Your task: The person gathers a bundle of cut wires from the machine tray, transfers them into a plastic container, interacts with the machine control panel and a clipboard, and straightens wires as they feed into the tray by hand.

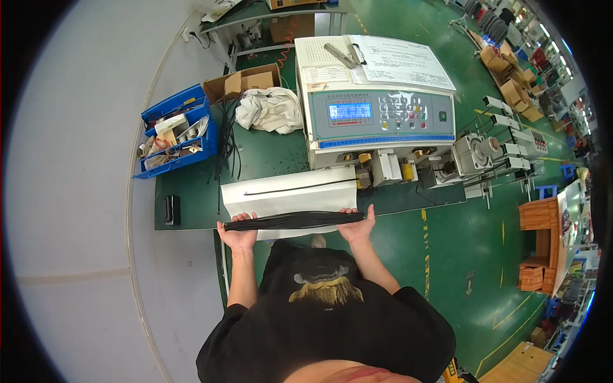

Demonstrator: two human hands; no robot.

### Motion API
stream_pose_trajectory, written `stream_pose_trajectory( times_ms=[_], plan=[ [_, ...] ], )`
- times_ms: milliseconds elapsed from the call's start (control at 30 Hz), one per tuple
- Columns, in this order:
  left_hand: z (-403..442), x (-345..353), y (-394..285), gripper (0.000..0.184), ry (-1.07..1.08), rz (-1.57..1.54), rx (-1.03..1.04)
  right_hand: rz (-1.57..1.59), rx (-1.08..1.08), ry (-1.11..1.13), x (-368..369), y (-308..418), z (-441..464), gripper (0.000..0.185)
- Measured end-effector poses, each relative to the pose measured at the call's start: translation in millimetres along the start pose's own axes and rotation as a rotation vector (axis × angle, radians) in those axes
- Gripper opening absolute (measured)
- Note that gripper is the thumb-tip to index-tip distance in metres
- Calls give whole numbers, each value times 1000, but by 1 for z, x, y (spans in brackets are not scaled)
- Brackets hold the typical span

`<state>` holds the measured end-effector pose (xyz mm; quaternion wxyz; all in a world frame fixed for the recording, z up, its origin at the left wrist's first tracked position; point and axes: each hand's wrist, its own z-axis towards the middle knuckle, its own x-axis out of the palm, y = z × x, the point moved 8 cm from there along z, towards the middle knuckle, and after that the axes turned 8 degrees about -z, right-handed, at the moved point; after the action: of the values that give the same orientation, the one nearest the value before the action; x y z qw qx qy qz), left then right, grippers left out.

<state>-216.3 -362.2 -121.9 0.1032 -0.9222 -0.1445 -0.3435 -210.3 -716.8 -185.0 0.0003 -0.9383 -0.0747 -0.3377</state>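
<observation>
A bundle of black cables [287, 221] stretches level between my two hands, just in front of my body. My left hand [238, 233] is wrapped round its left end, and my right hand [357, 226] grips the right end. Beneath and beyond the bundle lies a white tray-like sheet [255, 201] on the bench. One single black cable [300, 187] rests across that sheet, running right to the rollers of a machine [383, 137] with a lit blue display.
Left on the green bench [191, 191] stand blue parts bins [175, 131] and a small black object [172, 210]. White cloth [269, 110] and a cardboard box [246, 83] sit behind. Papers on a clipboard [402, 60] lie atop the machine. Loose black cables [228, 137] hang near the bins.
</observation>
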Motion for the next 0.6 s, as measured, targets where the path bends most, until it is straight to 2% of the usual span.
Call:
stream_pose_trajectory(
  times_ms=[133,200,433,600],
  plan=[
    [-11,3,2,54,-25,34,46,36,19,36,-5,-1,6,62],
    [3,0,0,55,113,52,-50,15,3,-6,-3,-1,1,63],
    [9,-3,3,54,107,-23,-119,23,-59,-7,19,-4,-22,66],
    [12,-4,1,53,100,-20,-109,-42,0,42,18,-10,-23,64]
  ],
)
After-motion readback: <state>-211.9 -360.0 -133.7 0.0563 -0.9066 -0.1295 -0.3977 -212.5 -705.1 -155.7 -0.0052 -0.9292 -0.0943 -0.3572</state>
